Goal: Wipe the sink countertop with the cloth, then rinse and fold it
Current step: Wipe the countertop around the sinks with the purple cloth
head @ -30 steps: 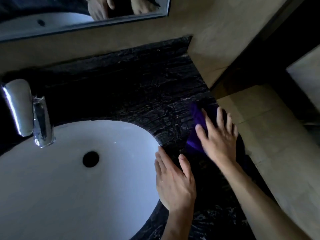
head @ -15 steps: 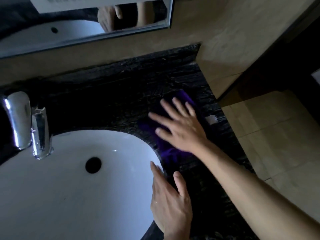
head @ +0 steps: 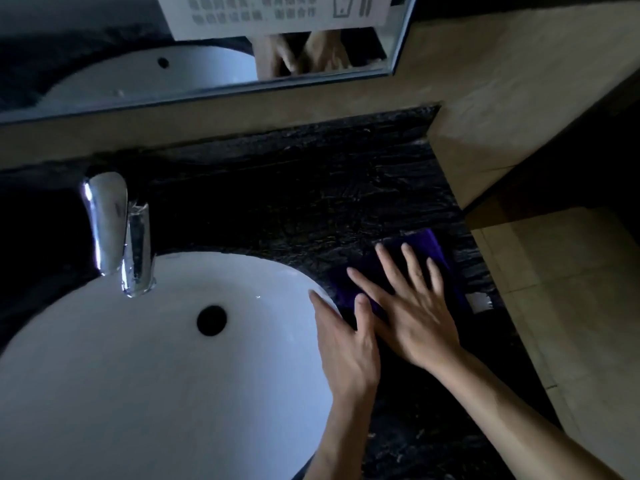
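A purple cloth (head: 427, 249) lies flat on the black marbled countertop (head: 294, 202), to the right of the white oval sink (head: 138, 358). My right hand (head: 412, 306) presses down on the cloth with straight, spread fingers and covers most of it. My left hand (head: 346, 348) rests flat at the sink's right rim, fingers straight, its thumb just beside the cloth and my right hand. A chrome faucet (head: 121, 233) stands at the sink's back left edge.
A mirror (head: 207, 64) with a paper notice (head: 273, 12) runs along the back wall. A beige wall (head: 485, 116) bounds the counter at the right rear. The counter's right edge drops to a tiled floor (head: 571, 306). A small white label (head: 479, 302) sits near that edge.
My right hand slid the cloth left and back across the counter, then right and toward me again. My left hand stayed at the sink rim. The view tilted up, showing more mirror.
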